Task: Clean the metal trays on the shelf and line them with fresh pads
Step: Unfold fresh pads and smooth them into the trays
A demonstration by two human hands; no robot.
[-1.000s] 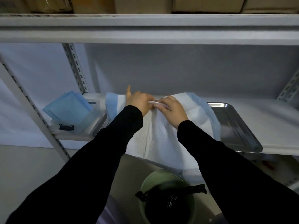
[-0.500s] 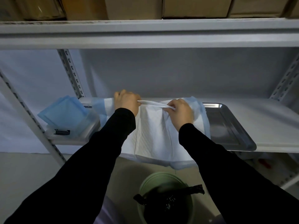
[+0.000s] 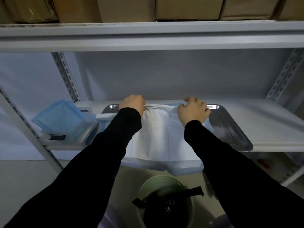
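A white pad with blue edges (image 3: 158, 139) lies spread over a metal tray (image 3: 230, 129) on the middle shelf. Its near edge hangs over the shelf front. My left hand (image 3: 132, 103) pinches the pad's far edge at the tray's back left. My right hand (image 3: 193, 110) grips the same far edge toward the tray's back right. Both hands are closed on the pad, which is stretched between them. The tray's right side and back corners show bare metal; the rest is hidden under the pad and my sleeves.
A clear plastic box (image 3: 69, 129) holding folded blue pads (image 3: 60, 116) sits at the shelf's left end. A green bin with a black bag (image 3: 166, 203) stands on the floor below. Cardboard boxes (image 3: 187, 7) line the shelf above. Slotted uprights (image 3: 65, 76) frame the bay.
My hands have pulled apart along the pad's far edge, spreading it wider over the tray. The tray's back left corner has come into view.
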